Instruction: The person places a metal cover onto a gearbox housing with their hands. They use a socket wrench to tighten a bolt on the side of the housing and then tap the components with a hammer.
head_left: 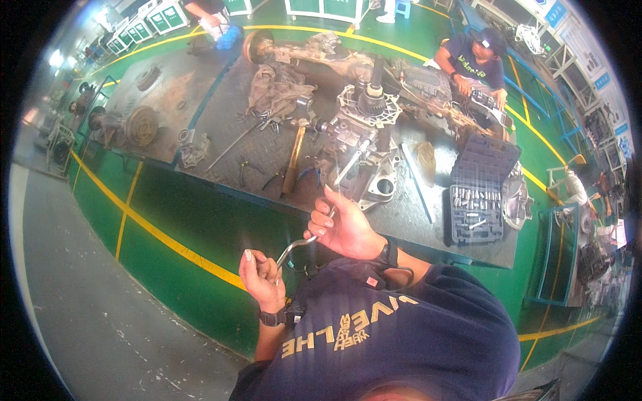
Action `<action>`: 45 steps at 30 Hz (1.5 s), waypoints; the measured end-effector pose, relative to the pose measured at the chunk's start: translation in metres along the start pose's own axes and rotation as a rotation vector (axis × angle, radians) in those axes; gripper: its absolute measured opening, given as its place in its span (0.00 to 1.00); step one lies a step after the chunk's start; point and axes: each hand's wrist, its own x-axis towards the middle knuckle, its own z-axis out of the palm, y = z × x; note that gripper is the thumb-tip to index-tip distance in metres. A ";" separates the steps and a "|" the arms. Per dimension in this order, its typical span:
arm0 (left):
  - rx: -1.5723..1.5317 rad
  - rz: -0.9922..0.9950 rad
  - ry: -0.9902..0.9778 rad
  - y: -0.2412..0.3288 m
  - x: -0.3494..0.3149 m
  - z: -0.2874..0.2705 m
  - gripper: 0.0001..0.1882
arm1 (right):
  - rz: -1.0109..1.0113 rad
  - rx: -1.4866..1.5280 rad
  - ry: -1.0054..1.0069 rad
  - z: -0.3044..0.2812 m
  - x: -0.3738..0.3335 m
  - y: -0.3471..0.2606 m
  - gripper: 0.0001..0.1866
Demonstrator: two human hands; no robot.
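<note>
A bent, silvery metal rod [292,248] with S-like curves runs between my two hands, in front of the workbench edge. My left hand [263,277] is closed round its lower end. My right hand [349,228] wraps its upper part, with the thumb pointing up toward the bench. Just beyond my right hand stands a partly dismantled metal gearbox housing [382,188], a gear shaft [372,100] upright on it. A bright metal tool with a long handle [351,164] lies across the housing. How far the rod reaches inside my fists is hidden.
A hammer [293,160] with a wooden handle, pliers [251,167] and a crumpled cloth [277,93] lie left on the bench [227,160]. An open socket set case [452,230] sits right. A co-worker [475,60] handles a part across the bench. A long axle [307,57] lies behind.
</note>
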 end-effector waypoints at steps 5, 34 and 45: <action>-0.018 0.105 0.017 -0.003 0.003 -0.005 0.19 | 0.010 -0.050 0.030 -0.023 -0.014 0.006 0.21; -0.212 0.258 -0.226 0.001 0.008 -0.004 0.22 | 0.132 0.233 -0.167 0.025 0.039 -0.013 0.25; -0.277 0.311 -0.410 -0.010 0.005 -0.001 0.24 | 0.188 0.374 -0.137 0.013 0.113 0.001 0.27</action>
